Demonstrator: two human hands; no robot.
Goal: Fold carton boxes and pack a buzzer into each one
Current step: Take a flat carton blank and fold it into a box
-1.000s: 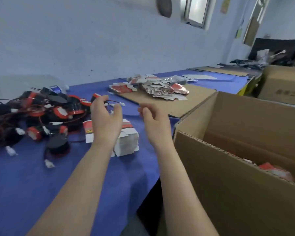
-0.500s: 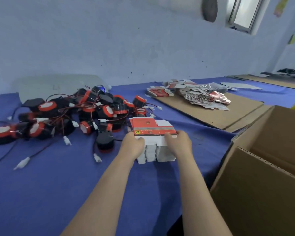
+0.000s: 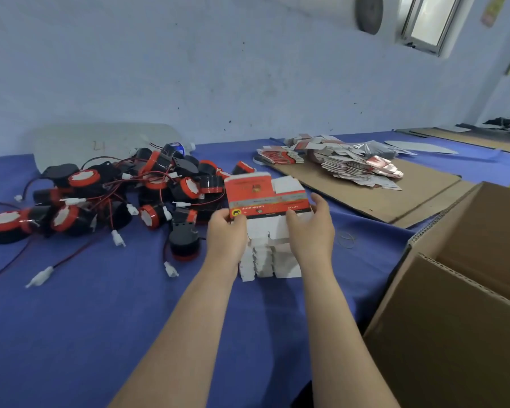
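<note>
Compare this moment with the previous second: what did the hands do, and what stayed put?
Both hands were raised and empty a second ago. They dropped to the stack of flat cartons, and now the left hand and right hand pinch the top carton by its near edge, tilted up off the stack. The buzzer pile, the stack and the big cardboard box stayed where they were.
</note>
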